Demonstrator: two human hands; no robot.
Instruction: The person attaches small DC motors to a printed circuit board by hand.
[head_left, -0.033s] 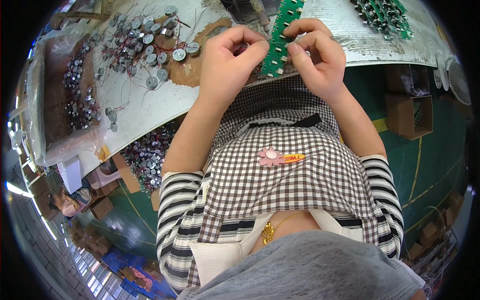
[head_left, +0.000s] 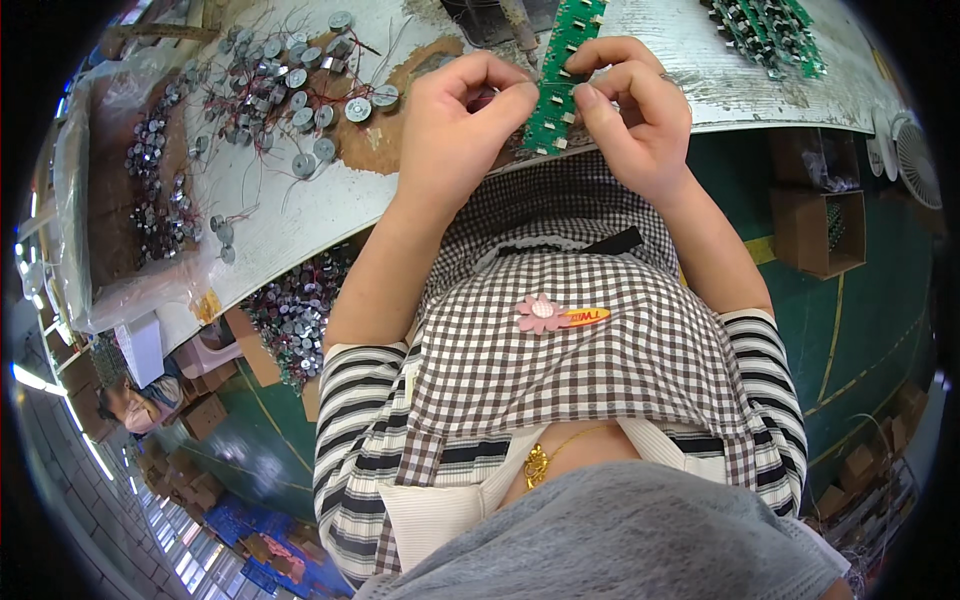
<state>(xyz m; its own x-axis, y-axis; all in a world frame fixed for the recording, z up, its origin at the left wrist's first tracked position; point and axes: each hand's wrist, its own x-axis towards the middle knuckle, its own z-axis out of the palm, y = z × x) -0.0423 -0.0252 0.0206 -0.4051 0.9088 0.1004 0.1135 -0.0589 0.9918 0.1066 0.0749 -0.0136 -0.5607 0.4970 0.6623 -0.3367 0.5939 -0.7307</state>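
Note:
A long green circuit board strip (head_left: 550, 112) with small white connectors lies at the near edge of the workbench, between my hands. My left hand (head_left: 450, 125) is closed in a pinch at the board's left edge. What it holds is mostly hidden by the fingers. On the opposite edge, my right hand (head_left: 645, 120) has thumb and forefinger pinched over the board; anything between those fingertips is too small to make out. Many small round metal motors (head_left: 300, 118) with thin red wires are heaped on the bench left of my left hand.
A plastic-lined box (head_left: 75, 200) of more motors stands at the left; another motor pile (head_left: 300, 320) sits below the bench edge. Stacked green boards (head_left: 770, 40) lie far right. A dark metal fixture (head_left: 490, 20) stands behind the hands. Cardboard boxes (head_left: 815, 235) and a fan (head_left: 912, 160) are at the right.

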